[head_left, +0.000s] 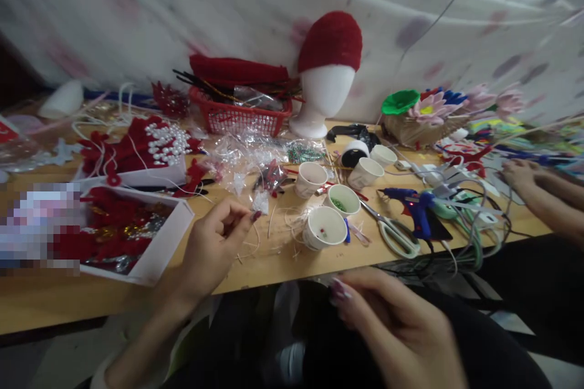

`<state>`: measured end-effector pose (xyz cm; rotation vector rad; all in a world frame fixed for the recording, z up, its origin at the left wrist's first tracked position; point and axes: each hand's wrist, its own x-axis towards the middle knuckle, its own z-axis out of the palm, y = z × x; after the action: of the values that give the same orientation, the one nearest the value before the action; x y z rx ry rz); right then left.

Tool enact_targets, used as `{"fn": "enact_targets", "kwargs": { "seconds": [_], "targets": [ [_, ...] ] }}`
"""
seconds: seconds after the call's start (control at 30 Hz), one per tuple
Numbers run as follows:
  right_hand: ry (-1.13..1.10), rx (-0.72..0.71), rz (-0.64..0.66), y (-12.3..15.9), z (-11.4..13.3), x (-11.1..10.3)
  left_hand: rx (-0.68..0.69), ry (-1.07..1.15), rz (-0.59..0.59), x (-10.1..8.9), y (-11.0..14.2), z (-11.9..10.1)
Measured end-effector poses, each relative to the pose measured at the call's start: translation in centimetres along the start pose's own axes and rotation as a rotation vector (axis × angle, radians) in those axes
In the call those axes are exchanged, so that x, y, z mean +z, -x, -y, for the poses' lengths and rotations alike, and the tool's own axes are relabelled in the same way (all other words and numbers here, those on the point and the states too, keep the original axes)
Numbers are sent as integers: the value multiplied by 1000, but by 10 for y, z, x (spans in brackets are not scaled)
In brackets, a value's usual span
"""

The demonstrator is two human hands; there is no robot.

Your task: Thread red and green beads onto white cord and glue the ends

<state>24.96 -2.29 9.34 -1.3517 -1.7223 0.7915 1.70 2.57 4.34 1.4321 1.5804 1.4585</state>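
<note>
My left hand (212, 249) is over the table's front part, thumb and forefinger pinched together. What sits in that pinch, if anything, is too small to make out. Just beyond its fingertips lies a small clear bag (260, 202) of white bits, with loose white cord (249, 249) on the wood below. Nearer to me, over my lap, my right hand (401, 322) has thumb and fingers closed, slightly blurred; anything between them is hidden. Between the hands stand paper cups: the front cup (314, 240) holds a few tiny beads, and another cup (340, 206) holds green beads.
Scissors (396, 237) and a blue glue gun (417, 206) with a lit red light lie to the right among cables. A white box (168, 237) of red ornaments is on the left. Behind stand a red basket (246, 118) and a foam head (323, 91). Another person's hands (524, 179) reach in.
</note>
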Motion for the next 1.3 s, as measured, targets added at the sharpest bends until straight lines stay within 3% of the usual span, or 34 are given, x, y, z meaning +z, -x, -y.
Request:
{"fn": "enact_targets", "kwargs": {
  "seconds": [0.1,0.17,0.37,0.5,0.83,1.1,1.2,1.3],
  "targets": [
    [-357,-61,-33,-33,12,45,-34,201,-30,-5,-7,-24],
    [-498,-141,-39,-49,15,64,-110,381,-41,-6,-12,-38],
    [-652,-361,-22,-73,4,86,-352,745,-15,4,-20,-60],
    [-706,-429,-33,-78,-1,92,-450,778,50,17,-19,-59],
    [-648,-333,-123,-73,-9,88,-512,762,105,35,-12,-55],
    [-593,-348,-99,-72,-19,82,-498,616,17,43,-13,-55],
    [-550,-380,-120,-70,-20,81,-425,549,-6,42,-10,-53],
    [-479,-458,-169,-67,-19,80,-236,340,-104,38,-6,-51]
  ]
}}
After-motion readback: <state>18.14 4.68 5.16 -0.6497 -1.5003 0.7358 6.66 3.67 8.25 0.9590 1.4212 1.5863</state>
